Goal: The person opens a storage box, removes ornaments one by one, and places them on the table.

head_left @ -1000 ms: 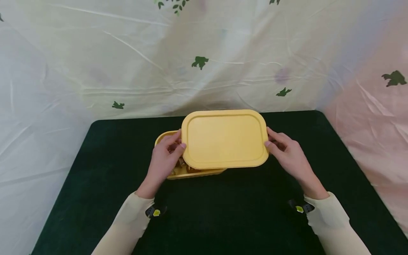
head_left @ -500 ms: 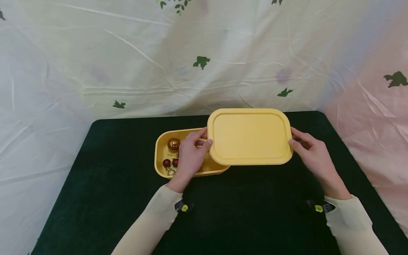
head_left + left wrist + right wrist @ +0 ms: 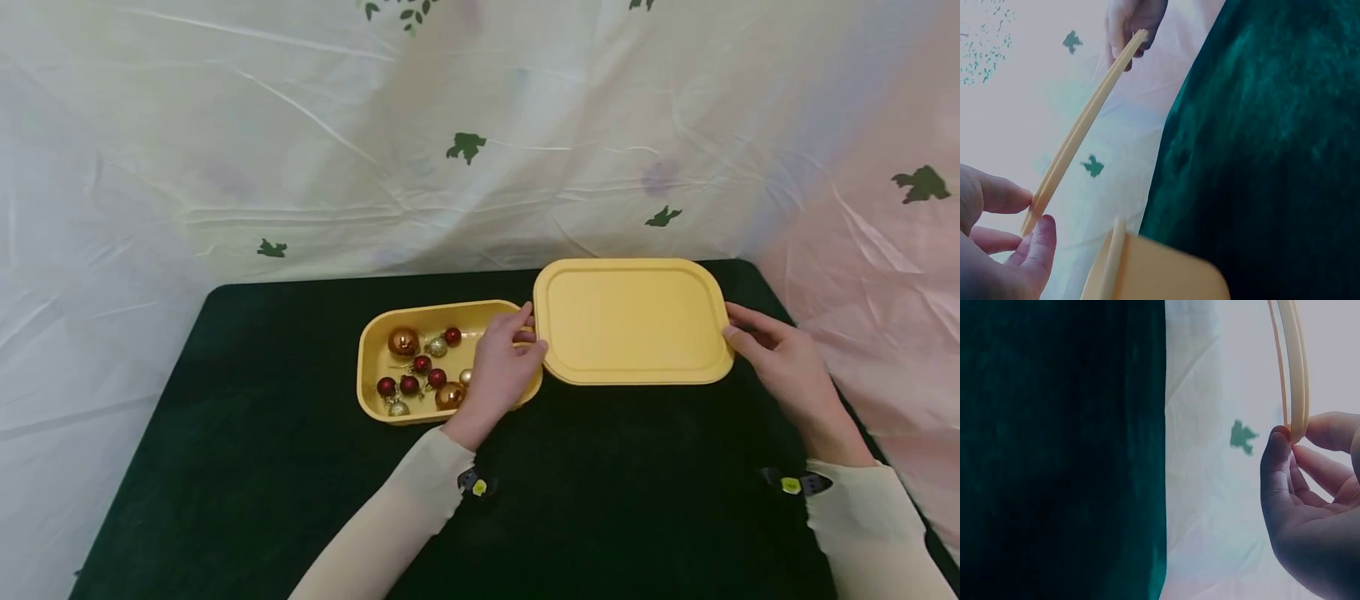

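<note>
From my station, the left hand (image 3: 501,371) pinched the left short end of the lid (image 3: 633,321) and the right hand (image 3: 797,375) pinched the right, fingers curled, neither nearer. The lid spanned between them, long axis left to right. Just left of it, the box (image 3: 373,358) of baubles (image 3: 403,342) stood uncovered on the table (image 3: 637,467). I noted cloth (image 3: 360,200) behind.

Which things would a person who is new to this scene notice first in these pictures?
The eye would probably fall first on the big yellow lid, held up at its two ends by the left hand and the right hand. Next come the shiny red, copper and gold baubles in the open yellow box, left of the lid on the dark green table.
</note>
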`<control>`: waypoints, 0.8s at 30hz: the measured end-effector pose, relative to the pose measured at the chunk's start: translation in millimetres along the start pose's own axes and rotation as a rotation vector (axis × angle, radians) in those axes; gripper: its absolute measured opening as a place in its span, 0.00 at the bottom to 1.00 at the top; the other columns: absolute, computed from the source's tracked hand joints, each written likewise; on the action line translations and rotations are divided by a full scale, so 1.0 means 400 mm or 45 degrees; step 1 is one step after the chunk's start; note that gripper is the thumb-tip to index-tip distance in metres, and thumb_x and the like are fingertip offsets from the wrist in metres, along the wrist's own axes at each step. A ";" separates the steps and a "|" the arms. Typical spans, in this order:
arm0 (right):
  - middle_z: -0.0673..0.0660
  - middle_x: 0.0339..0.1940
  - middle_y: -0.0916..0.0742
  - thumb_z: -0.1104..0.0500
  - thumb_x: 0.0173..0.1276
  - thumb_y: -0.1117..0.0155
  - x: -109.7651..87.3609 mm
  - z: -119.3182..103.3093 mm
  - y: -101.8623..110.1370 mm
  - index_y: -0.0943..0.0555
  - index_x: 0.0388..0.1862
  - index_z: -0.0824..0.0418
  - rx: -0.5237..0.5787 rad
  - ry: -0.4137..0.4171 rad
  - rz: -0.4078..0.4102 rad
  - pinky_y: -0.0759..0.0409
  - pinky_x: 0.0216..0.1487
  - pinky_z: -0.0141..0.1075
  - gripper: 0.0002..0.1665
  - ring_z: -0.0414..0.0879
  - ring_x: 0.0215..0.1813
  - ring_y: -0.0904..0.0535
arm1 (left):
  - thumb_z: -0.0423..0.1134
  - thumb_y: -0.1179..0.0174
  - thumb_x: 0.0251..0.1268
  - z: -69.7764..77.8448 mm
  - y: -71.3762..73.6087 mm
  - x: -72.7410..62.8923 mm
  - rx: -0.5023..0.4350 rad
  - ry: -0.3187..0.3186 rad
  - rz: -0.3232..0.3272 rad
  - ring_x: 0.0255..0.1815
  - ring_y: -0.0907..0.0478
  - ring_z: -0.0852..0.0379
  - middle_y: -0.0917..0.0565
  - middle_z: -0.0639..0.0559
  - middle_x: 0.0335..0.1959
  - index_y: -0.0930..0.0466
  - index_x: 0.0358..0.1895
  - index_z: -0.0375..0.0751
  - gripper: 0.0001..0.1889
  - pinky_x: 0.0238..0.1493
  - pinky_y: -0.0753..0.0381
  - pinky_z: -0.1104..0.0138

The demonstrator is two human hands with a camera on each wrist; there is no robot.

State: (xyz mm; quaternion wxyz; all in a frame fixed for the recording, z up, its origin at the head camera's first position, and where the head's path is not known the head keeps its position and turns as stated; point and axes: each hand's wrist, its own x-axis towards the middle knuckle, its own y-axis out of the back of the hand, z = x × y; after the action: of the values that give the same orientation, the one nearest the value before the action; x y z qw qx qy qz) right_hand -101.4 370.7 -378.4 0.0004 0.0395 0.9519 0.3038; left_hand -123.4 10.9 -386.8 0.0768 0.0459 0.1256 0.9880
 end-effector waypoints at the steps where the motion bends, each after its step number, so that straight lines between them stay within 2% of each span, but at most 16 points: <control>1: 0.32 0.50 0.19 0.49 0.82 0.42 0.002 0.009 0.007 0.34 0.79 0.67 0.010 -0.005 -0.014 0.21 0.46 0.17 0.36 0.27 0.44 0.18 | 0.30 0.37 0.71 0.004 -0.008 0.001 0.006 -0.002 -0.011 0.55 0.18 0.49 0.23 0.37 0.59 0.33 0.75 0.31 0.31 0.57 0.16 0.66; 5: 0.29 0.48 0.19 0.53 0.82 0.43 0.012 0.044 0.035 0.35 0.78 0.71 0.021 -0.009 -0.039 0.22 0.45 0.15 0.34 0.26 0.43 0.18 | 0.30 0.39 0.73 0.015 -0.039 0.005 0.052 -0.018 -0.062 0.57 0.20 0.50 0.25 0.38 0.63 0.33 0.75 0.30 0.30 0.57 0.16 0.68; 8: 0.29 0.49 0.20 0.50 0.83 0.44 0.019 0.060 0.046 0.35 0.79 0.69 -0.034 -0.051 -0.039 0.23 0.45 0.15 0.36 0.25 0.43 0.19 | 0.30 0.41 0.75 0.018 -0.058 0.008 0.080 0.001 -0.094 0.61 0.21 0.49 0.26 0.38 0.65 0.34 0.76 0.30 0.29 0.58 0.16 0.67; 12: 0.35 0.51 0.21 0.44 0.82 0.46 0.027 0.071 0.052 0.36 0.80 0.67 -0.089 -0.123 -0.068 0.23 0.45 0.15 0.39 0.26 0.43 0.20 | 0.32 0.43 0.77 0.015 -0.084 0.011 0.096 0.057 -0.125 0.61 0.21 0.47 0.28 0.38 0.68 0.36 0.78 0.32 0.29 0.58 0.16 0.63; 15: 0.39 0.53 0.20 0.44 0.83 0.46 0.033 0.082 0.055 0.36 0.80 0.68 -0.104 -0.131 -0.102 0.23 0.45 0.15 0.39 0.26 0.44 0.21 | 0.33 0.44 0.77 0.012 -0.105 0.009 0.090 0.089 -0.148 0.60 0.20 0.47 0.31 0.37 0.72 0.39 0.79 0.33 0.31 0.59 0.16 0.62; 18: 0.49 0.58 0.19 0.45 0.83 0.48 0.041 0.096 0.059 0.37 0.80 0.69 -0.133 -0.141 -0.139 0.23 0.44 0.15 0.38 0.25 0.43 0.21 | 0.34 0.44 0.77 0.012 -0.127 0.006 0.088 0.111 -0.167 0.65 0.23 0.48 0.34 0.38 0.76 0.42 0.81 0.35 0.33 0.66 0.21 0.59; 19: 0.54 0.61 0.19 0.45 0.84 0.48 0.044 0.099 0.060 0.37 0.80 0.69 -0.147 -0.151 -0.155 0.22 0.46 0.17 0.38 0.24 0.43 0.21 | 0.34 0.44 0.76 0.012 -0.134 0.005 0.094 0.116 -0.172 0.69 0.26 0.48 0.36 0.38 0.78 0.43 0.81 0.34 0.34 0.70 0.24 0.58; 21: 0.64 0.66 0.21 0.44 0.84 0.50 0.048 0.106 0.063 0.39 0.81 0.68 -0.175 -0.185 -0.186 0.17 0.55 0.29 0.39 0.23 0.43 0.22 | 0.36 0.44 0.76 0.014 -0.147 0.003 0.100 0.132 -0.191 0.76 0.34 0.48 0.40 0.38 0.81 0.45 0.81 0.33 0.35 0.76 0.33 0.56; 24: 0.71 0.70 0.24 0.43 0.84 0.52 0.053 0.115 0.062 0.40 0.82 0.68 -0.204 -0.225 -0.232 0.20 0.65 0.52 0.40 0.22 0.43 0.23 | 0.39 0.45 0.76 0.010 -0.165 -0.002 0.113 0.178 -0.223 0.82 0.45 0.48 0.47 0.39 0.84 0.47 0.82 0.32 0.37 0.81 0.43 0.55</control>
State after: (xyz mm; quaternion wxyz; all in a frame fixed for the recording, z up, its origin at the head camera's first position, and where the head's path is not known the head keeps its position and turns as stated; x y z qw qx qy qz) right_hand -119.7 418.9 -401.2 0.1149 -0.0207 0.9205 0.3728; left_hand -113.0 75.0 -399.7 0.1518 -0.0311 0.1777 0.9718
